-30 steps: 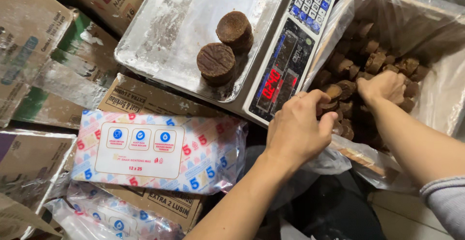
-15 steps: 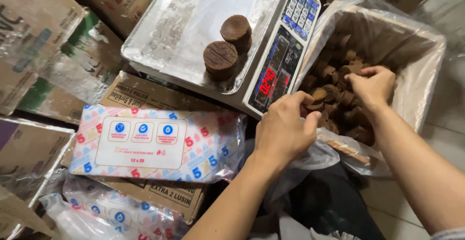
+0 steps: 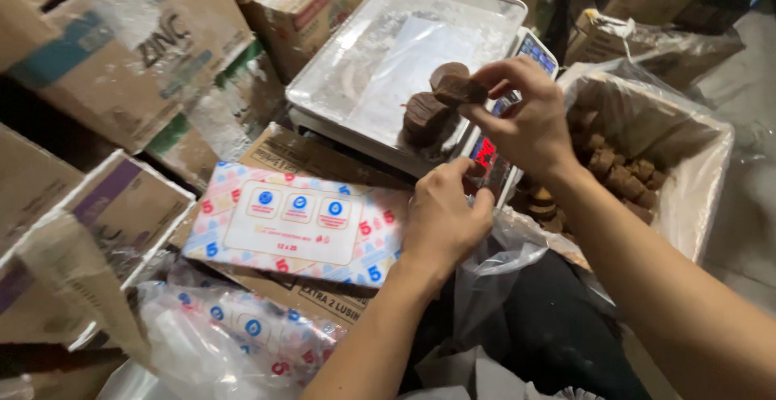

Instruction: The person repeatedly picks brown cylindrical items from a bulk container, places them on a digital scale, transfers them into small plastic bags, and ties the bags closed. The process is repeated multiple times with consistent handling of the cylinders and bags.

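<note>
Right hand [image 3: 525,121] pinches a dark brown block [image 3: 459,89] between thumb and fingertips, held just above the scale's metal tray [image 3: 388,36], directly over the two round brown pucks [image 3: 427,115] near its front edge. Block's long axis runs roughly level, left to right. Left hand [image 3: 443,218] is curled shut near the scale display [image 3: 493,153], contents unseen. Block surface matte, crumbly; tray dusty, dull-shiny.

We see a dull, smeared metal tray [image 3: 339,85], crinkled glossy clear plastic bag [image 3: 695,182], matt rough brown blocks [image 3: 622,178], worn cardboard boxes [image 3: 121,52], and a shiny plastic-wrapped packet [image 3: 299,226].
</note>
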